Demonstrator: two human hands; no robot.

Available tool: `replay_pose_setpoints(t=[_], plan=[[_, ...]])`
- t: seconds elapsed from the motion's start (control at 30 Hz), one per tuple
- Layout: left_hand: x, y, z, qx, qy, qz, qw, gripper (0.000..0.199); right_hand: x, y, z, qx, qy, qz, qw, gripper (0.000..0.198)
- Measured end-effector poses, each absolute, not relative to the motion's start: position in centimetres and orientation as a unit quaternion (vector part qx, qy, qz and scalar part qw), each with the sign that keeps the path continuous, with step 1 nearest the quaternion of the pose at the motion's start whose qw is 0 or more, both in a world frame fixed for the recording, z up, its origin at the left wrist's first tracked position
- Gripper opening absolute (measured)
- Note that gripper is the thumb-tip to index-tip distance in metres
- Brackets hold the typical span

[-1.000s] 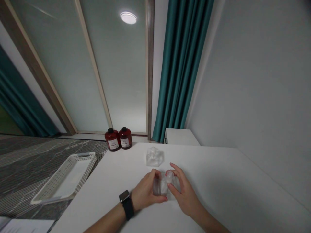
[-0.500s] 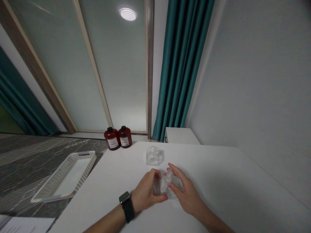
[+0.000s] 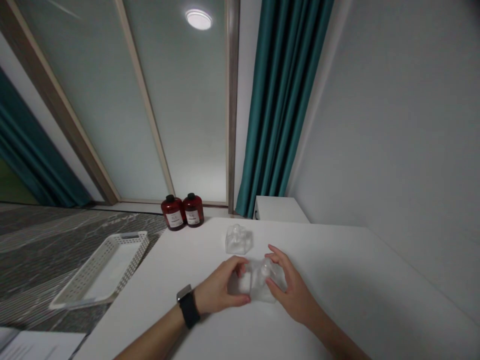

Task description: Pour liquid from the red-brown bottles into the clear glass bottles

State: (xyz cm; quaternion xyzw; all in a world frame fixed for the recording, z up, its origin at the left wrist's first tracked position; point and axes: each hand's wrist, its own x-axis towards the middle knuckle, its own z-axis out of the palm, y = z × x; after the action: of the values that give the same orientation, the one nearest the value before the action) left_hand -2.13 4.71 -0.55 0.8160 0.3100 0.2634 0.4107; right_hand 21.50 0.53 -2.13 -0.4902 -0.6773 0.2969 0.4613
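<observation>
On the white table in front of me lies a clear, see-through box-like piece with a rounded knob (image 3: 265, 270). My right hand (image 3: 290, 287) has its thumb and fingers curved around the knob end. At its left side, my left hand (image 3: 225, 285), with a dark watch on the wrist, spans a pale translucent block (image 3: 243, 283) between thumb and fingers. The two see-through pieces touch or overlap; their shared edge is hard to make out. Just behind stands a similar clear knobbed piece (image 3: 237, 240), untouched.
Two dark red bottles (image 3: 183, 212) with black caps and white labels stand at the table's far left corner. A white perforated basket (image 3: 103, 270) sits left of the table. Behind the table are a white cabinet (image 3: 281, 209) and a teal curtain (image 3: 285, 100).
My left hand has shifted left and my right hand slightly right, so they are farther apart. The knobbed piece moved right with my right hand. The rear clear piece stayed put.
</observation>
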Motion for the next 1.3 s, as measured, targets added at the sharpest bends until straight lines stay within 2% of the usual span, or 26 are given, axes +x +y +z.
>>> replay_pose_setpoints(t=[0.07, 0.13, 0.3, 0.53, 0.87, 0.97, 1.1, 1.17, 1.3], plan=[[-1.6, 4.5, -0.6, 0.822, 0.317, 0.275, 0.384, 0.074, 21.3, 0.4, -2.1, -0.494, -0.673, 0.306, 0.457, 0.063], [-1.2, 4.3, -0.5, 0.828, 0.315, 0.277, 0.371, 0.078, 20.9, 0.3, -2.0, -0.49, -0.67, 0.325, 0.453, 0.063], [-0.9, 4.3, -0.4, 0.817, 0.335, 0.278, 0.378, 0.064, 20.2, 0.2, -1.5, -0.474, -0.657, 0.381, 0.445, 0.064], [-0.9, 4.4, -0.1, 0.788, 0.336, 0.266, 0.442, 0.062, 20.2, 0.0, -1.3, -0.505, -0.645, 0.37, 0.439, 0.066], [-0.9, 3.9, -0.1, 0.803, 0.358, 0.264, 0.396, 0.06, 19.8, 0.1, -1.5, -0.509, -0.651, 0.341, 0.447, 0.065], [-2.3, 5.0, 0.3, 0.841, 0.303, 0.284, 0.347, 0.051, 20.4, 0.1, -1.1, -0.491, -0.679, 0.341, 0.427, 0.077], [-4.4, 7.4, 0.8, 0.812, 0.4, 0.338, 0.259, 0.04, 21.6, 0.1, -0.7, -0.498, -0.687, 0.368, 0.381, 0.101], [-5.0, 8.8, 0.7, 0.797, 0.434, 0.347, 0.238, 0.045, 22.1, 0.4, -0.9, -0.502, -0.681, 0.382, 0.371, 0.097], [-4.8, 11.3, 0.2, 0.818, 0.42, 0.324, 0.223, 0.064, 22.8, 1.3, -1.9, -0.518, -0.67, 0.365, 0.388, 0.077]])
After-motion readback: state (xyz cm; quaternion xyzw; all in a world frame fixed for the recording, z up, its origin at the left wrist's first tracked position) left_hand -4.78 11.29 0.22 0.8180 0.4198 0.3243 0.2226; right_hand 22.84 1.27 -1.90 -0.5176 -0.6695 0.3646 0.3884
